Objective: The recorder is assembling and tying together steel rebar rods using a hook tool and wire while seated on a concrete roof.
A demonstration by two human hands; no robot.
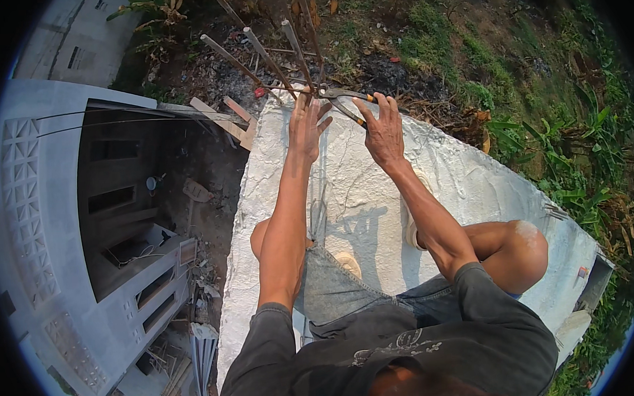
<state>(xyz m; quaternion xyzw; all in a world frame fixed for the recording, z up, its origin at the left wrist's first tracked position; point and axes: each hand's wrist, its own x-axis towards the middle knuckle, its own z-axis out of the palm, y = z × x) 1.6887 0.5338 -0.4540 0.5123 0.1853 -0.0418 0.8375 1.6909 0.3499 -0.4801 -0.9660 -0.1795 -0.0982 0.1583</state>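
Observation:
My right hand [385, 131] grips a pair of dark pincers [337, 93] by their orange-and-black handles, which are spread apart. Their jaws sit at the foot of upright rusty steel rebars [270, 57], at the far end of a rough white concrete ledge. Close to the jaws, my left hand [304, 133] is at the base of the bars. Its fingertips are bent in against the steel, with some fingers spread toward the pincers; whatever they pinch is too small to make out.
I squat on the white concrete slab [259, 194], which drops off on both sides. Below on the left stands a grey unfinished building [57, 161] amid rubble. Wooden planks [225, 120] lie by the left edge. To the right is sloping ground with green plants [543, 139].

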